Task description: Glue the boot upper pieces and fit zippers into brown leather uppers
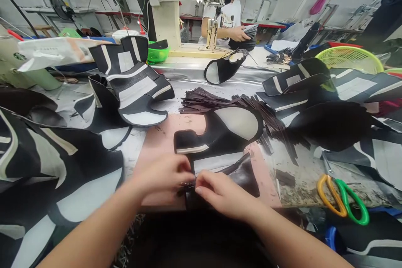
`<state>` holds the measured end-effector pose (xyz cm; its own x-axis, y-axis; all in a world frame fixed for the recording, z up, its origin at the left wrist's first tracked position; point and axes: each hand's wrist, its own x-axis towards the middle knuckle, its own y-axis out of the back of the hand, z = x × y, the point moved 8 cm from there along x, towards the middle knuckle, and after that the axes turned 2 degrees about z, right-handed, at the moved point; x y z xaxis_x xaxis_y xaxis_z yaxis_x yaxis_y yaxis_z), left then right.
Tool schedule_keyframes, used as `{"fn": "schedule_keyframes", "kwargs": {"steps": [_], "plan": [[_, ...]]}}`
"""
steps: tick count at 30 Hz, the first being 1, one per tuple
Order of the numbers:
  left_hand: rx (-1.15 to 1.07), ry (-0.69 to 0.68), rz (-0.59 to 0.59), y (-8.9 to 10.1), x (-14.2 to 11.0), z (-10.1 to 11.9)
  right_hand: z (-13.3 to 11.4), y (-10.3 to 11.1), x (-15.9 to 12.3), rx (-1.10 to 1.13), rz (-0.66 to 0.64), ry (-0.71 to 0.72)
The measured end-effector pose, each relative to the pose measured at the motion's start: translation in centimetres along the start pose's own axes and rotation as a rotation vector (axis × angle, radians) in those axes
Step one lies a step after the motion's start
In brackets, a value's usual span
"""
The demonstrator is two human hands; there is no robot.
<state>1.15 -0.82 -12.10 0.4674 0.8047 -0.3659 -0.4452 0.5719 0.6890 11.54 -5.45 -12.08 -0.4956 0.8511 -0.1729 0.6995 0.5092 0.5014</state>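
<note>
A black leather boot upper (220,134) with white backing patches lies on a pink board (157,138) right in front of me. At its near edge, my left hand (166,176) is closed with curled fingers; a small dark bit shows at the fingertips, too blurred to name. Close beside it, my right hand (221,192) pinches the near edge of the same upper, thumb against forefinger. A shiny dark flap (243,176) of the upper is folded up behind the right hand. Dark brown leather strips (207,101) lie in a loose pile just beyond the upper.
Scissors (342,197) with orange and green handles lie at the right front edge. More boot uppers are stacked at left (84,155) and right (333,121). Across the table stands a sewing machine (163,12), with a person (224,21) holding dark pieces behind it.
</note>
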Motion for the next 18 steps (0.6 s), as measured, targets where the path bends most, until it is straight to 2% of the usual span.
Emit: {"fn": "schedule_keyframes", "kwargs": {"steps": [1, 3, 4, 6, 9, 11, 13, 16, 18], "plan": [[0.014, 0.033, 0.110, 2.0, 0.2, -0.6, 0.3, -0.2, 0.0, 0.013, -0.012, -0.024], [0.084, 0.125, 0.413, 6.1, 0.5, -1.7, 0.8, -0.4, 0.0, 0.052, -0.037, -0.060], [0.099, 0.135, 0.512, 7.2, 0.8, -1.8, 1.1, -0.6, 0.0, 0.098, -0.049, -0.081], [0.073, 0.035, 0.571, 7.5, 1.7, -0.9, 1.9, -0.9, 0.2, 0.270, -0.063, -0.139], [0.077, -0.386, 0.511, 4.8, 1.2, 3.1, 3.0, -0.4, 0.5, 0.638, 0.037, -0.204], [0.217, -0.690, 0.453, 1.7, -1.4, 5.5, 3.9, 0.2, 0.6, 0.781, 0.159, -0.241], [0.390, -0.862, 0.470, -1.2, -4.6, 6.2, 4.7, 0.5, 0.5, 0.751, 0.241, -0.316], [0.536, -0.832, 0.707, -3.4, -8.4, 4.9, 5.2, 0.5, 0.5, 0.577, 0.258, -0.438], [0.558, -0.730, 0.767, -4.5, -9.4, 3.6, 5.1, 0.3, 0.6, 0.514, 0.227, -0.474]]}}
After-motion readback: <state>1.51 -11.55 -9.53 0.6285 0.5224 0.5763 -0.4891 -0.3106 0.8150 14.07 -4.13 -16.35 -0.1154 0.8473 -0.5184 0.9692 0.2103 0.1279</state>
